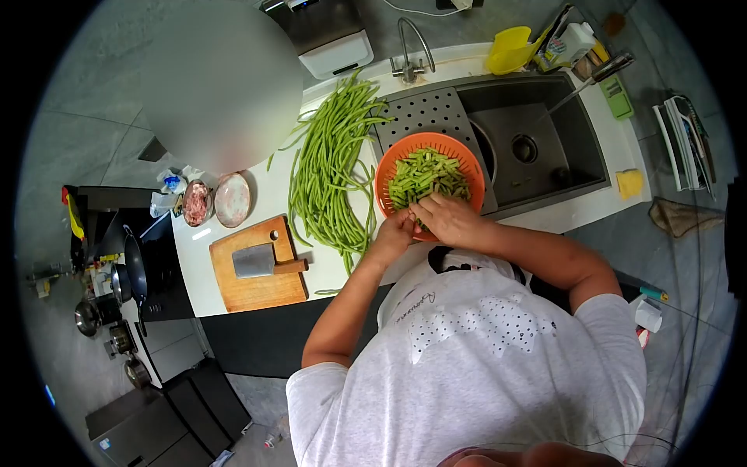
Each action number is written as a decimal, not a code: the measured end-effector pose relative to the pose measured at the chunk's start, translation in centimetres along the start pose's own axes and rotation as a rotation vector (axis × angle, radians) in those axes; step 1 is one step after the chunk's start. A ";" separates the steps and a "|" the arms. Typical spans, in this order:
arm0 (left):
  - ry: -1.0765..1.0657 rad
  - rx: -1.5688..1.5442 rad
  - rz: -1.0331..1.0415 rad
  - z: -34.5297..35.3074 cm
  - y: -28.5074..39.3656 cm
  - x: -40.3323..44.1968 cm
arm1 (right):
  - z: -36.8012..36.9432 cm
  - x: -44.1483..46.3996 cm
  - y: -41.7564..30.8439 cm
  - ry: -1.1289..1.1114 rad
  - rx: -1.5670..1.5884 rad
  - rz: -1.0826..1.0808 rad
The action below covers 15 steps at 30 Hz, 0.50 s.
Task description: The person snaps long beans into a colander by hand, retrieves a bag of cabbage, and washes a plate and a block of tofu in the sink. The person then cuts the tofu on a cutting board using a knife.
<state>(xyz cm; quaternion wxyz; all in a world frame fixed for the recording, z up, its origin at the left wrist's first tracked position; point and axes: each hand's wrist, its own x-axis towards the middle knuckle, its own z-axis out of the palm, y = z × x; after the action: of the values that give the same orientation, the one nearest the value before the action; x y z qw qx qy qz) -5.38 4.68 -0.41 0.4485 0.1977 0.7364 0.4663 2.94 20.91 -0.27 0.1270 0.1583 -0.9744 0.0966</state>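
My left hand [398, 229] is closed in a pinch at the near rim of an orange colander [382, 191]. Right beside it, my right hand [450, 219] has its fingers bent together over the same rim. A bit of green shows between the two hands, seemingly a green bean, though the fingers mostly cover it. Short pieces of broken green beans [427, 173] fill the colander. To the left of it, a large heap of long whole green beans [331, 163] lies on the white counter [268, 194].
A cleaver [254, 261] lies on a wooden cutting board [272, 294] at the left. Behind it stand a bowl of meat [197, 204] and a pale bowl [233, 200]. The colander rests partly on a perforated drainboard [420, 114] beside the sink [572, 128]. A wok [135, 265] sits far left.
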 end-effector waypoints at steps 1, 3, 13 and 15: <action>0.002 0.000 0.001 0.3 -1.0 0.4 | 0.1 0.0 -0.3 0.026 -0.049 0.055; 0.079 0.062 0.258 0.9 -2.0 0.9 | -0.3 0.1 -0.1 -0.015 -0.032 0.059; 0.469 0.701 0.491 2.5 0.5 0.3 | 1.1 0.4 0.1 -0.259 0.195 0.441; 0.563 0.819 0.610 2.0 1.1 0.3 | 2.2 0.5 1.4 -0.238 0.667 0.582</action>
<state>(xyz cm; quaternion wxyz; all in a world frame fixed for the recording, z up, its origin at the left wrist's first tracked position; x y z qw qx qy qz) -3.93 6.45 0.07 -0.0320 0.4267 0.8572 0.2865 1.58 21.53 -2.45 -0.0764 -0.0799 -0.9017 0.4180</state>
